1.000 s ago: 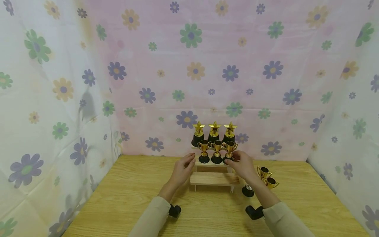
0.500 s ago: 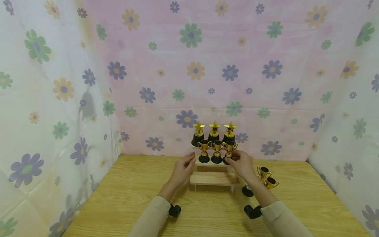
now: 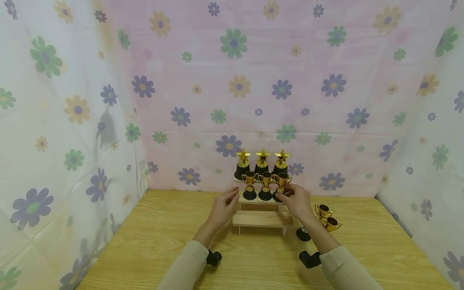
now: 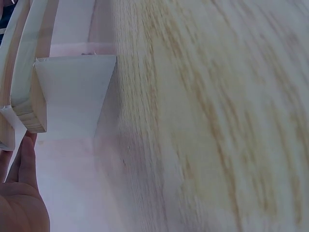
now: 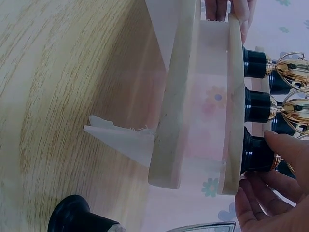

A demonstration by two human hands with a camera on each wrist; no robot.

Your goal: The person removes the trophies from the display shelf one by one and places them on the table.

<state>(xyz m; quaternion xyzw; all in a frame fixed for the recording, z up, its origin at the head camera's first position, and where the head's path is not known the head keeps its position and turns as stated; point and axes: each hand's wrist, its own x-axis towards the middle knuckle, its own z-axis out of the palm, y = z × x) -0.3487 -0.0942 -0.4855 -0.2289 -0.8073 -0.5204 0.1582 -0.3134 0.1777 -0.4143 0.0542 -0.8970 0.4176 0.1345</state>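
A wooden three-step stand [image 3: 262, 218] with white supports stands on the table. In the head view, my right hand [image 3: 298, 201] pinches the rightmost gold trophy cup [image 3: 282, 179] by its black base, upright on the middle step; the right wrist view shows the thumb on that base [image 5: 256, 152]. Beside it are another trophy cup [image 3: 266, 181] and the leftmost trophy cup [image 3: 249, 181]. My left hand [image 3: 221, 207], fingers extended, touches the left end of the stand. Three gold star trophies [image 3: 262, 158] line the top step behind.
Right of the stand, more trophy cups [image 3: 331, 224] stand on the wooden table [image 3: 152, 237], partly behind my right forearm; one black base [image 3: 303, 233] shows there. Flower-printed cloth [image 3: 203, 72] rises behind and at both sides. Dark wrist-worn pieces [image 3: 214, 258] show near the sleeves.
Hardly anything differs. My right forearm has shifted very slightly left since the first frame; both hands and the trophies keep their places.
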